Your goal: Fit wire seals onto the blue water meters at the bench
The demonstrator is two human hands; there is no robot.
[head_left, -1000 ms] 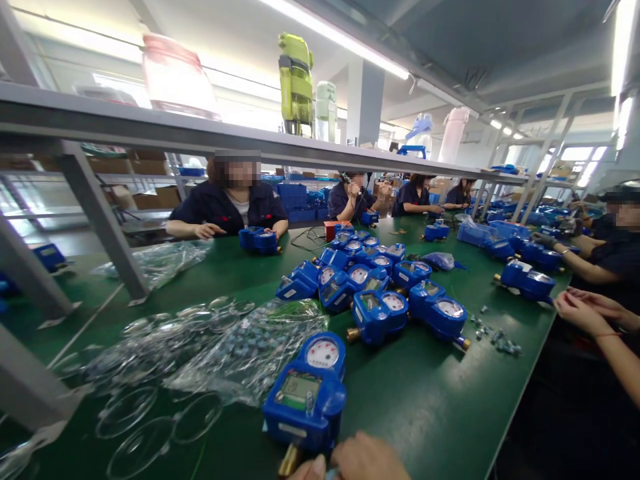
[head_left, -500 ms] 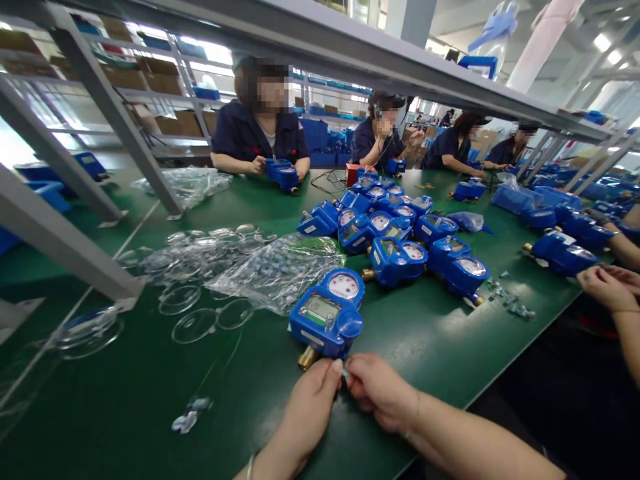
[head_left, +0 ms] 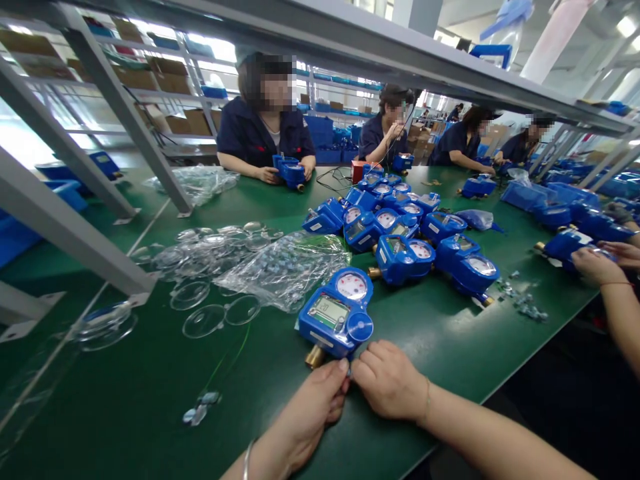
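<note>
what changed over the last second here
The view tipped down, bringing both hands into sight: left hand and right hand now meet fingertip to fingertip just before the blue meter; anything pinched is too small to tell. The meter, clear discs and plastic bag stayed on the green table.

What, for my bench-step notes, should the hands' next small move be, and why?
Probably bring the small piece to the blue meter's near edge: the left hand and right hand pinch it fingertip to fingertip just below the meter, beside its brass fitting. The piece is too small to identify.
</note>
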